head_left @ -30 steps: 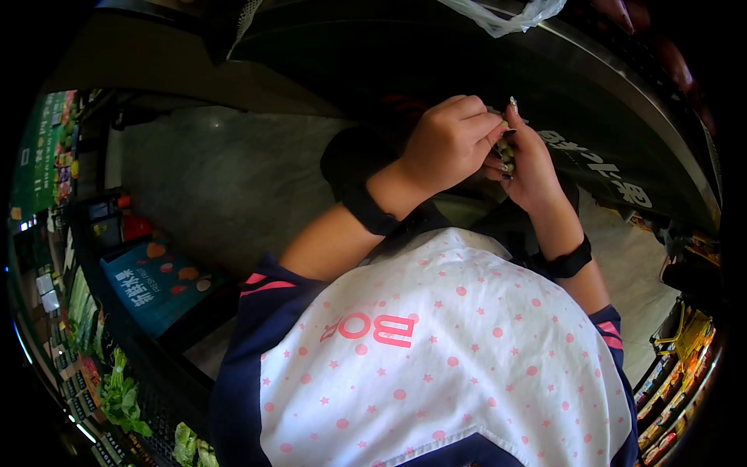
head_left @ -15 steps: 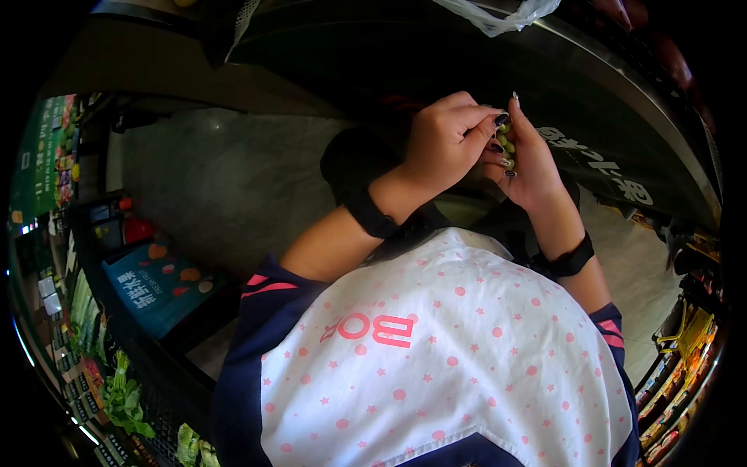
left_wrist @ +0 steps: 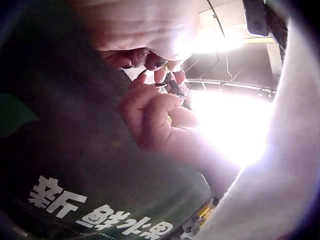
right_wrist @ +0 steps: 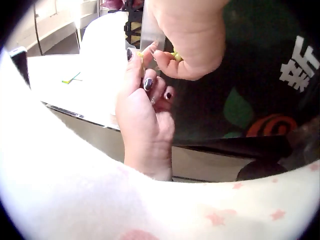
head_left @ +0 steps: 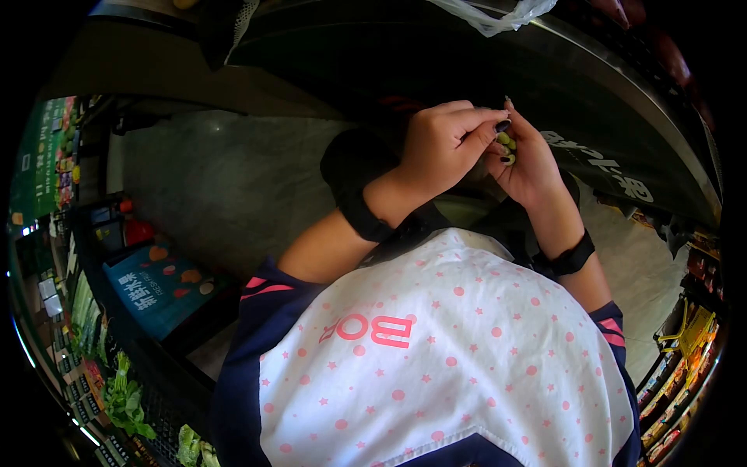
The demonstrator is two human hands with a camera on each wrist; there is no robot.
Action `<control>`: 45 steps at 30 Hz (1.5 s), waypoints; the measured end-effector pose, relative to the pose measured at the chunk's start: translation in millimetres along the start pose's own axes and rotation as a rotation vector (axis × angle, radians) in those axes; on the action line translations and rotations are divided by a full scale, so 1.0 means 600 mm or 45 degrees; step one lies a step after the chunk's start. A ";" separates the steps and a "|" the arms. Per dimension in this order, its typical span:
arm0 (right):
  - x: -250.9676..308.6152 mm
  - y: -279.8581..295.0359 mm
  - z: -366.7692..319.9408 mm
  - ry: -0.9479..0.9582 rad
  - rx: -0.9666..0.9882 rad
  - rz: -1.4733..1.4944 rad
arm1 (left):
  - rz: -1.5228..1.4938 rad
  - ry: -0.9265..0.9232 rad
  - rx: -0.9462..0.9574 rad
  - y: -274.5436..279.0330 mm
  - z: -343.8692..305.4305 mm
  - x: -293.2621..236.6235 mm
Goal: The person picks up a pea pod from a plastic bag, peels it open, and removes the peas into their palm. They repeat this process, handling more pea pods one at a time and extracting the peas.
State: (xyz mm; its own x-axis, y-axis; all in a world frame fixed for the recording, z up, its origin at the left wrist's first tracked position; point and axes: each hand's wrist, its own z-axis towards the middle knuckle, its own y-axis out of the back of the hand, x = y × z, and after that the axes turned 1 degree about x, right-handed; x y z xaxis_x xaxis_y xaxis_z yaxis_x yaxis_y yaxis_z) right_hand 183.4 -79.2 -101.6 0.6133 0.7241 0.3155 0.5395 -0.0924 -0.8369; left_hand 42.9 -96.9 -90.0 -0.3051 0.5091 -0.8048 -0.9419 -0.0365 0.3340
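Observation:
Both hands meet in front of the body. The right hand (head_left: 529, 159) curls its fingers round several small rounded green pieces (head_left: 506, 142), and their far side is hidden. Coming in from the left, the left hand (head_left: 447, 144) has its dark-nailed thumb and fingers right at these pieces. In the right wrist view a yellow-green bit (right_wrist: 140, 55) shows between the left hand's thumb and fingers. Another yellow-green piece (right_wrist: 177, 56) peeks out of the right hand there. The left wrist view is dim, and the fingers overlap the work.
Ahead runs a dark display stand (head_left: 576, 93) with white lettering and a metal edge. A clear plastic bag (head_left: 506, 17) hangs over that edge. To the left stand a blue printed panel (head_left: 159, 284) and a rack with leafy greens (head_left: 124, 397). Packaged goods (head_left: 689, 350) line shelves at right.
The left hand has dipped slightly, its thumb staying near the right fingertips. Less of the green pieces shows than half a second ago. The right thumb has tipped toward the left hand.

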 end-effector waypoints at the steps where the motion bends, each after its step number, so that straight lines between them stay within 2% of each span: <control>1: 0.000 0.003 0.002 0.001 0.002 -0.023 | -0.017 -0.088 -0.055 -0.002 0.000 0.002; 2: 0.000 0.004 0.003 0.003 0.004 -0.045 | -0.018 -0.089 -0.054 0.000 0.001 0.001; 4: 0.002 -0.001 0.000 0.012 0.015 -0.092 | -0.238 0.257 -0.103 0.009 0.001 -0.001; 5: 0.003 -0.005 -0.002 0.019 0.026 -0.139 | -0.212 0.287 -0.060 0.013 0.003 0.005; 8: 0.003 -0.020 -0.009 0.042 -0.110 -0.198 | -0.043 0.173 -0.081 0.012 0.006 0.018; 9: 0.001 -0.018 -0.008 0.042 -0.109 -0.198 | -0.035 0.218 0.018 0.017 0.009 0.001; 10: -0.003 -0.013 -0.006 0.057 -0.096 -0.177 | -0.034 0.218 0.018 0.015 0.009 0.005; 12: -0.008 -0.007 -0.002 0.070 -0.083 -0.156 | 0.235 0.023 0.183 0.007 0.008 0.014; 13: -0.010 -0.005 0.000 0.074 -0.097 -0.188 | 0.255 0.111 0.248 0.006 0.008 0.010; 15: -0.010 -0.007 0.000 0.078 -0.111 -0.222 | 0.289 0.106 0.235 -0.001 0.005 0.006; 16: -0.011 -0.014 -0.004 0.095 -0.196 -0.293 | 0.324 0.102 0.222 -0.003 0.004 0.005; 17: -0.011 -0.018 -0.006 0.112 -0.281 -0.365 | 0.323 0.102 0.222 -0.003 0.005 0.005; 21: -0.011 -0.015 -0.008 0.077 -0.246 -0.375 | 0.282 0.094 0.174 -0.004 0.007 0.012; 23: -0.012 -0.021 -0.009 0.093 -0.315 -0.406 | 0.266 0.075 0.144 -0.005 0.007 0.013; 30: -0.006 -0.016 -0.006 0.086 -0.293 -0.314 | 0.055 0.181 0.096 0.006 0.012 0.008; 32: -0.004 -0.011 -0.005 0.060 -0.187 -0.277 | 0.044 0.192 0.083 0.008 0.012 0.008; 35: -0.007 -0.011 -0.005 0.036 -0.175 -0.202 | 0.009 0.239 0.072 0.004 0.009 0.016; 37: -0.006 -0.007 -0.002 0.030 -0.143 -0.174 | -0.153 0.216 0.014 0.000 0.005 0.027; 40: -0.002 0.002 0.002 -0.006 -0.074 -0.098 | -0.031 0.099 -0.020 0.007 0.007 0.031; 43: -0.001 0.005 0.004 -0.057 -0.034 0.022 | -0.050 0.237 0.047 0.011 0.006 0.015; 45: -0.002 0.005 0.005 -0.076 -0.033 0.096 | -0.046 0.168 0.035 0.009 0.006 0.011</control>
State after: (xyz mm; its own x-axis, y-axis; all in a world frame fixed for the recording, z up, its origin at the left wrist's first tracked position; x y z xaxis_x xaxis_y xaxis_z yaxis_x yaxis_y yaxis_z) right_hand 182.9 -78.3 -105.9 0.6177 0.7537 0.2245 0.5086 -0.1652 -0.8450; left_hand 36.4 -90.5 -91.8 -0.2885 0.3922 -0.8734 -0.9490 0.0041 0.3153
